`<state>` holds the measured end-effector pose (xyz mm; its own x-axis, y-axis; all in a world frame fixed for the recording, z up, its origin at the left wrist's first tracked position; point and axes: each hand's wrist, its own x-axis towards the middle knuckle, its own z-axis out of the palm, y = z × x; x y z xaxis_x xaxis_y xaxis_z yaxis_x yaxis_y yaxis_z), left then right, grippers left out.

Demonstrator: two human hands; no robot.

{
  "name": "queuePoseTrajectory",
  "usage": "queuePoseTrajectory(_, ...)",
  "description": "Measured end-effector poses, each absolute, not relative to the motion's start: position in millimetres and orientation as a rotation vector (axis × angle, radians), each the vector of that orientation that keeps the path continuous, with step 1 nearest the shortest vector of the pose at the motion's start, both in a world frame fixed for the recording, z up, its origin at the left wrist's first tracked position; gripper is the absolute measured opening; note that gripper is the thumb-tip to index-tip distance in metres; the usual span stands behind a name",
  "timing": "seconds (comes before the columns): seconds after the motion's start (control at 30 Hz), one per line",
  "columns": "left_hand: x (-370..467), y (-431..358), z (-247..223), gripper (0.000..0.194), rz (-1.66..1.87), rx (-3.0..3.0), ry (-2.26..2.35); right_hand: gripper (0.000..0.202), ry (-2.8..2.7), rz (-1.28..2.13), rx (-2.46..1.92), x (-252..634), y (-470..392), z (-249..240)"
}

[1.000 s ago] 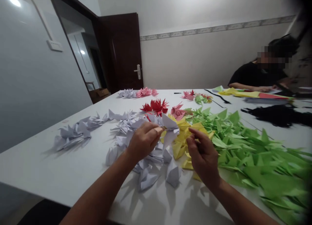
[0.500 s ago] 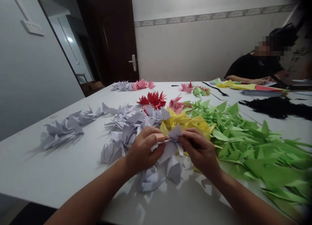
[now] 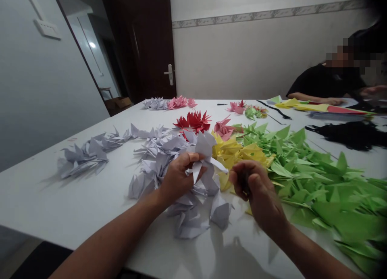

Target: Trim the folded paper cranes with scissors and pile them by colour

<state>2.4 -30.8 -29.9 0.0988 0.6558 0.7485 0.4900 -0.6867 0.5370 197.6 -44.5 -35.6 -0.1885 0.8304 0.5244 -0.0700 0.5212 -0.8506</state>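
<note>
Between its thumb and fingers, my left hand (image 3: 181,176) pinches a white folded paper piece (image 3: 204,148) over the pile of white paper pieces (image 3: 155,168). My right hand (image 3: 252,186) is apart from that piece, to its right, with its fingers curled; a dark patch shows inside them, too unclear to name. Yellow folded paper (image 3: 231,150) lies behind and between the hands. A large heap of green paper pieces (image 3: 326,194) spreads to the right of my right hand.
Red paper pieces (image 3: 193,121) and pink ones (image 3: 223,128) lie beyond the piles on the white table (image 3: 36,198). Black strands (image 3: 350,134) are at the right. Across the table a person (image 3: 320,83) sits near coloured sheets (image 3: 320,107).
My right hand has let go of the white paper piece and moved right. My left hand still holds the piece, now turned and raised. The view has shifted slightly.
</note>
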Motion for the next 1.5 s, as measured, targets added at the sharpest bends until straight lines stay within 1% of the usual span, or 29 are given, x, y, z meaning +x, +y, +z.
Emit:
queuePoseTrajectory(0.07, 2, -30, -31, 0.021, 1.654, 2.197, 1.191, 0.025, -1.697, 0.928, -0.675, 195, -54, -33)
queuePoseTrajectory(0.17, 2, -32, -30, 0.02, 1.701, 2.25, 1.187, 0.02, -1.931, 0.825, -0.665, 189, -60, -30)
queuePoseTrajectory(0.27, 3, -35, -27, 0.021, 1.725, 2.318, 1.213, 0.02, -1.956, 0.755, -0.642, 186, -57, -32)
queuePoseTrajectory(0.33, 4, -36, -25, 0.022, 1.725, 2.335, 1.231, 0.025, -1.886, 0.842, -0.653, 186, -53, -36)
queuePoseTrajectory(0.43, 5, -37, -24, 0.023, 1.732, 2.395, 1.214, 0.034, -1.765, 1.088, -0.701, 186, -51, -40)
queuePoseTrajectory(0.57, 4, -36, -21, 0.026, 1.783, 2.502, 1.141, 0.043, -1.65, 1.322, -0.8, 186, -54, -33)
queuePoseTrajectory(0.7, 2, -35, -19, 0.024, 1.82, 2.565, 1.138, 0.044, -1.66, 1.381, -0.746, 186, -56, -25)
queuePoseTrajectory(0.83, 1, -35, -20, 0.022, 1.795, 2.584, 1.152, 0.05, -1.579, 1.445, -0.703, 182, -54, -28)
queuePoseTrajectory(0.93, 2, -37, -21, 0.023, 1.808, 2.614, 1.111, 0.04, -1.488, 1.516, -0.721, 179, -52, -31)
queuePoseTrajectory(1.03, 3, -39, -20, 0.028, 1.79, 2.673, 1.033, 0.032, -1.444, 1.555, -0.73, 177, -52, -31)
queuePoseTrajectory(1.13, 4, -41, -19, 0.034, 1.733, 2.708, 0.962, 0.032, -1.423, 1.583, -0.699, 177, -53, -29)
queuePoseTrajectory(1.23, 4, -42, -18, 0.035, 1.672, 2.748, 0.915, 0.032, -1.38, 1.586, -0.713, 177, -54, -25)
queuePoseTrajectory(1.5, 8, -45, -17, 0.027, 1.66, 2.789, 0.867, 0.033, -1.29, 1.583, -0.736, 180, -53, -24)
